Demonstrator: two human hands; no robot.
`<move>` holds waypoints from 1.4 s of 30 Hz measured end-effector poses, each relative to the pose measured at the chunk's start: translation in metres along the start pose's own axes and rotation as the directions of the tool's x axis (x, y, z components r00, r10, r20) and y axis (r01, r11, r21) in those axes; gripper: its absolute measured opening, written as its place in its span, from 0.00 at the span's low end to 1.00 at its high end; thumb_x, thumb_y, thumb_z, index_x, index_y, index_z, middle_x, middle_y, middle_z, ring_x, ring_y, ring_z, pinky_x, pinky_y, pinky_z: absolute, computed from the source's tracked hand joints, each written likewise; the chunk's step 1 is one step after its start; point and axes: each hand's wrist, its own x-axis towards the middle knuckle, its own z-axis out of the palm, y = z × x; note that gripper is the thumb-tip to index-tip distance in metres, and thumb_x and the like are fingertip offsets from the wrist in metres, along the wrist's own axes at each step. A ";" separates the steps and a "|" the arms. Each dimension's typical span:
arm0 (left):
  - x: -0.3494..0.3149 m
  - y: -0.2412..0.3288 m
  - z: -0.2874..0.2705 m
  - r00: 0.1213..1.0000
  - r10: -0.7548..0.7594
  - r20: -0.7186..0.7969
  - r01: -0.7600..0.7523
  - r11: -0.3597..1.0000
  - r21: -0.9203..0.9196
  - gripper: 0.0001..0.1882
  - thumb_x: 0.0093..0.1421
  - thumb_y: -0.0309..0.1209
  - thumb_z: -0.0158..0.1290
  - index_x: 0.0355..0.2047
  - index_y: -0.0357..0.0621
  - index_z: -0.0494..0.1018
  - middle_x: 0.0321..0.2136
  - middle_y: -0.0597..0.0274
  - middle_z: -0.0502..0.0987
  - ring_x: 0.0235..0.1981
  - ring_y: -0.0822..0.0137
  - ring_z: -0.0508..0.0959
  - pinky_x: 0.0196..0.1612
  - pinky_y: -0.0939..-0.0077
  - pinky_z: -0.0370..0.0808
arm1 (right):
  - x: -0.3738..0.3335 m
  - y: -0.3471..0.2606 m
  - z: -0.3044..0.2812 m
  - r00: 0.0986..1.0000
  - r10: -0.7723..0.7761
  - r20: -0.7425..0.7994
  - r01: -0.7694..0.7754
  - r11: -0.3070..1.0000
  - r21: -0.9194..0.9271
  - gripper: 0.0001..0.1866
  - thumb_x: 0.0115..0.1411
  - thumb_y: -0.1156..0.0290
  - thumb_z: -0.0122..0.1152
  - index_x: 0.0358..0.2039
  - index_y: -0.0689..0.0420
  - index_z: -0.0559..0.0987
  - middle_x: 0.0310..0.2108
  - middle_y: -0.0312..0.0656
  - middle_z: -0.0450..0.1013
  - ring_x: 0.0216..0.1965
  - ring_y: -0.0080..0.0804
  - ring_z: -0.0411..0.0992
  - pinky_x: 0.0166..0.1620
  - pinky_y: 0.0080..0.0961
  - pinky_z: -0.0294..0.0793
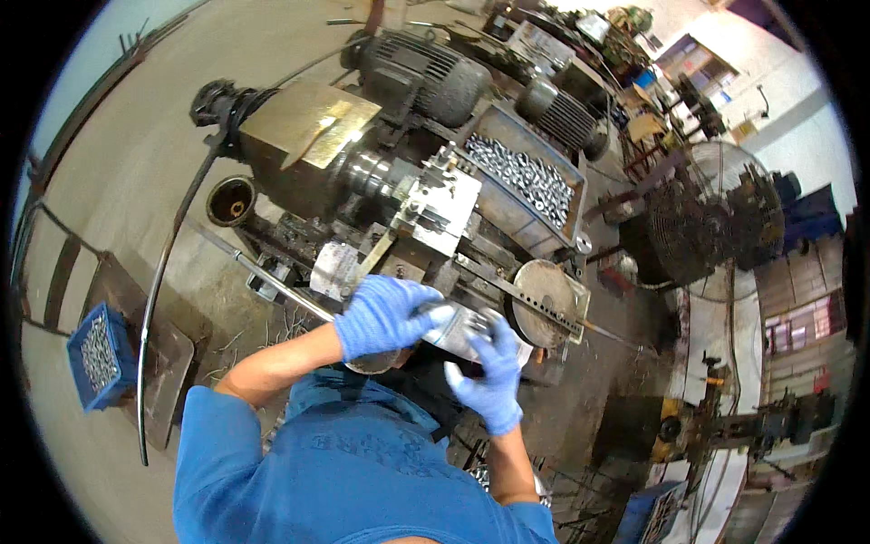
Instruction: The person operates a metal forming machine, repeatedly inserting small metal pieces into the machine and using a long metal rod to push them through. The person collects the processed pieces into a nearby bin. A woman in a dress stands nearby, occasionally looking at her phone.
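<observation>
Both my hands wear blue knitted gloves with pale fingertips and meet in front of the lathe-like machine. My left hand (385, 315) is closed, thumb and forefinger brought together; a small dark thing at its fingertips is too unclear to name. Close by on its right, my right hand (491, 376) has its thumb spread away from bent fingers. Small greyish shapes show by those fingertips; whether they are metal parts or stained glove tips I cannot tell. Beneath the hands lies a whitish cloth-like piece (450, 337). The machine's spindle (370, 172) and bright tool block (441, 210) stand beyond.
A grey-blue bin (512, 231) heaped with small metal rings stands behind the machine. At far left sits a blue crate (118, 385) of metal parts. A long bar (154, 308) and a round plate (544, 304) flank the work area. A large fan (716, 218) stands right.
</observation>
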 end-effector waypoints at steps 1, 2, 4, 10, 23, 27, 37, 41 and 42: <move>0.001 0.006 -0.003 1.000 -0.008 -0.006 0.008 0.999 -0.043 0.20 0.55 0.45 0.52 0.31 0.39 0.76 0.22 0.48 0.76 0.25 0.50 0.77 0.28 0.66 0.73 | 0.016 -0.008 0.011 0.994 -0.066 0.082 0.070 0.996 -0.046 0.24 0.39 0.65 0.70 0.39 0.57 0.76 0.50 0.55 0.63 0.50 0.51 0.65 0.51 0.38 0.67; -0.003 0.009 -0.007 0.996 -0.084 0.014 0.084 0.996 -0.001 0.25 0.55 0.53 0.49 0.30 0.40 0.76 0.19 0.48 0.76 0.24 0.51 0.77 0.29 0.62 0.73 | 0.029 -0.014 0.020 0.977 -0.132 0.169 0.147 0.986 -0.083 0.26 0.39 0.63 0.70 0.40 0.57 0.76 0.50 0.55 0.62 0.50 0.51 0.65 0.51 0.38 0.67; -0.010 0.000 -0.014 0.983 -0.120 -0.141 0.105 0.989 -0.108 0.24 0.54 0.52 0.51 0.26 0.39 0.76 0.18 0.49 0.75 0.22 0.52 0.76 0.27 0.64 0.72 | 0.044 -0.010 0.033 0.936 -0.223 0.271 0.274 0.946 -0.170 0.28 0.39 0.59 0.70 0.40 0.60 0.75 0.49 0.56 0.63 0.48 0.52 0.66 0.50 0.38 0.67; -0.028 -0.017 -0.025 0.970 -0.164 -0.182 0.112 0.958 -0.265 0.20 0.52 0.46 0.55 0.26 0.38 0.75 0.18 0.50 0.75 0.20 0.58 0.76 0.26 0.68 0.70 | 0.063 -0.035 0.053 0.942 -0.282 0.180 0.292 0.956 -0.032 0.21 0.37 0.62 0.69 0.32 0.56 0.77 0.45 0.51 0.67 0.43 0.46 0.69 0.43 0.34 0.71; -0.031 -0.030 -0.050 0.927 -0.244 -0.284 0.149 0.937 -0.317 0.22 0.52 0.47 0.55 0.28 0.35 0.77 0.19 0.48 0.76 0.21 0.61 0.77 0.27 0.70 0.72 | 0.106 -0.055 0.060 0.883 -0.363 0.296 0.386 0.922 -0.021 0.18 0.35 0.66 0.68 0.31 0.55 0.79 0.39 0.46 0.71 0.37 0.45 0.70 0.39 0.35 0.72; -0.028 -0.027 -0.065 0.898 -0.327 -0.295 0.196 0.897 -0.397 0.21 0.51 0.45 0.57 0.28 0.35 0.77 0.17 0.55 0.75 0.20 0.73 0.74 0.25 0.75 0.70 | 0.128 -0.059 0.059 0.832 -0.414 0.368 0.467 0.882 -0.065 0.18 0.39 0.62 0.67 0.31 0.56 0.79 0.39 0.47 0.71 0.41 0.47 0.67 0.45 0.38 0.68; -0.017 -0.033 -0.079 0.919 -0.339 -0.200 0.243 0.888 -0.391 0.21 0.51 0.46 0.57 0.27 0.37 0.78 0.14 0.58 0.74 0.18 0.74 0.72 0.23 0.76 0.69 | 0.140 -0.054 0.057 0.789 -0.474 0.391 0.548 0.830 -0.099 0.21 0.41 0.57 0.68 0.31 0.60 0.78 0.43 0.51 0.69 0.46 0.49 0.65 0.50 0.40 0.65; -0.012 -0.035 -0.082 0.931 -0.313 -0.187 0.240 0.912 -0.332 0.21 0.51 0.47 0.58 0.27 0.36 0.78 0.15 0.59 0.75 0.19 0.77 0.71 0.23 0.77 0.69 | 0.138 -0.050 0.057 0.787 -0.482 0.384 0.558 0.823 -0.111 0.21 0.42 0.56 0.67 0.31 0.59 0.78 0.43 0.51 0.69 0.46 0.48 0.65 0.49 0.40 0.65; -0.011 -0.036 -0.083 0.938 -0.299 -0.176 0.234 0.919 -0.317 0.21 0.51 0.46 0.58 0.26 0.36 0.78 0.15 0.59 0.75 0.19 0.77 0.72 0.24 0.77 0.69 | 0.139 -0.050 0.057 0.787 -0.485 0.383 0.557 0.824 -0.101 0.21 0.42 0.56 0.67 0.31 0.59 0.78 0.43 0.51 0.69 0.46 0.48 0.65 0.49 0.40 0.65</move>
